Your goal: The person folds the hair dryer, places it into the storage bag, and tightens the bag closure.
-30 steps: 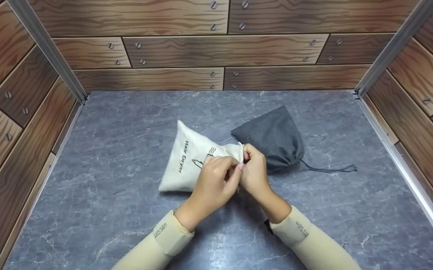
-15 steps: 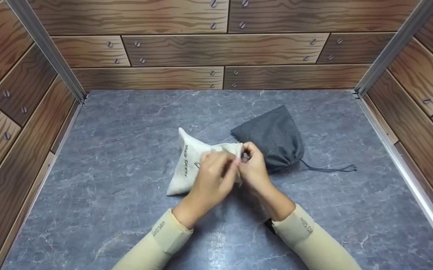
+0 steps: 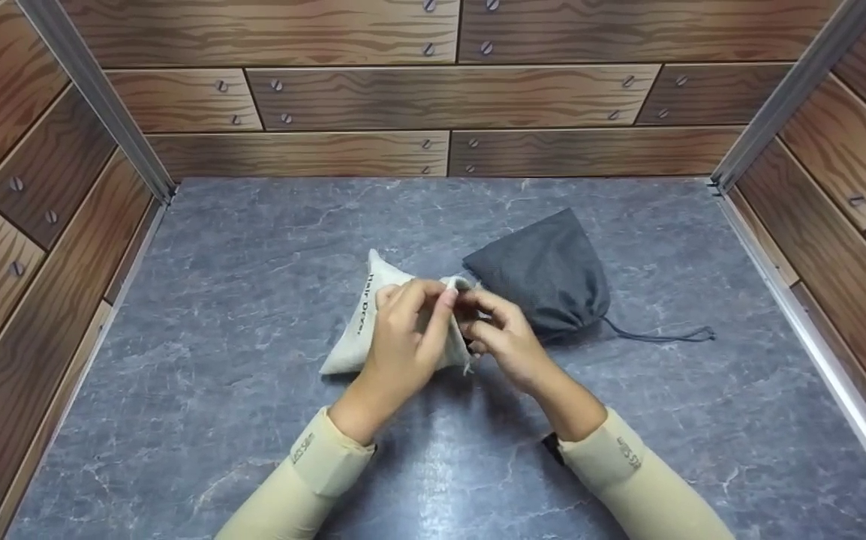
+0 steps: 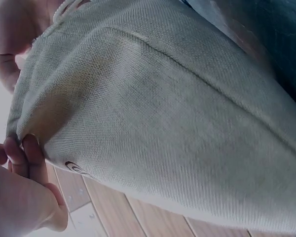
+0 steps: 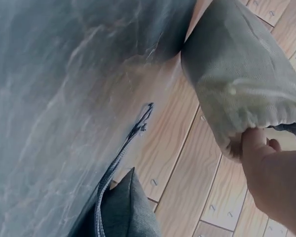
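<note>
A cream drawstring bag [image 3: 350, 349] printed "Hair Dryer" lies tilted between the hands, its mouth to the right. My left hand [image 3: 403, 322] pinches the bag's rim between thumb and fingers. Opposite it, my right hand [image 3: 512, 337] holds the mouth with curved fingers; its fingertips are partly hidden. A wide stretch of the bag's plain cloth [image 4: 153, 113] fills the left wrist view, with a seam across it. In the right wrist view, a dark item [image 5: 290, 128] with a loop shows at the gathered mouth; its kind cannot be told.
Just right of the hands lies a dark grey drawstring bag [image 3: 542, 270], gathered shut, its cord [image 3: 662, 336] trailing right. The grey marbled tabletop [image 3: 253, 247] is bounded by wood-patterned panels [image 3: 343, 97] and metal corner posts.
The cream bag has shifted and its mouth has turned upward and spread. My left hand has moved slightly up and left; the right hand's fingers have loosened. The grey bag stays put.
</note>
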The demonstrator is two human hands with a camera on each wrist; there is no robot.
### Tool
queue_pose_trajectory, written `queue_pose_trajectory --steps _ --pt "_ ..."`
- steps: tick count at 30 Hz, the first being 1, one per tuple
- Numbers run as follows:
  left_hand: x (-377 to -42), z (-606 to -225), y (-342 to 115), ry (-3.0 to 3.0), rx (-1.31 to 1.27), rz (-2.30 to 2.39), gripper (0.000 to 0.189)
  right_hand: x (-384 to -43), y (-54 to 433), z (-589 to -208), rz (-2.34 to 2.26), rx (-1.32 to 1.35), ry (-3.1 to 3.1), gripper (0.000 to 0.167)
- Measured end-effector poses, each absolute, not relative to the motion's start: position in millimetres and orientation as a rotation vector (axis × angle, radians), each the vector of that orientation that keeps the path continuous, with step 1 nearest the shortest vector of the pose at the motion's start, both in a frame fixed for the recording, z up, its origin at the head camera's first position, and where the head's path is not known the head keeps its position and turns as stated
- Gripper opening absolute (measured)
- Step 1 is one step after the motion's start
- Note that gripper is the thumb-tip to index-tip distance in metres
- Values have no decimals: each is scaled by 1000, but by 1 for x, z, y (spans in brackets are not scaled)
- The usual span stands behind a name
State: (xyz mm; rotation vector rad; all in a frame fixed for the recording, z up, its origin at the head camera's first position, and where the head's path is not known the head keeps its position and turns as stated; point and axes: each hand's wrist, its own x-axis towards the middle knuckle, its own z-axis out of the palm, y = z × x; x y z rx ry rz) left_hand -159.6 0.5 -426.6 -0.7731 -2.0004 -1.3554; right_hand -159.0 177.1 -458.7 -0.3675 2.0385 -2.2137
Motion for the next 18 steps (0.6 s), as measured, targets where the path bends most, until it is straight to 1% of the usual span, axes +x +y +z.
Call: queue_pose_trajectory --steps 9,13,18 --pt "-155 -439 7 -2055 -842 -1323 7 -160 182 -471 -1907 -679 2322 35" --pt "-158 -437 3 -2061 -795 -1323 9 -161 185 -468 -1893 -725 2322 31" --pt "-161 -435 1 -2046 -754 -1324 11 -160 192 -462 -1923 -663 2415 20"
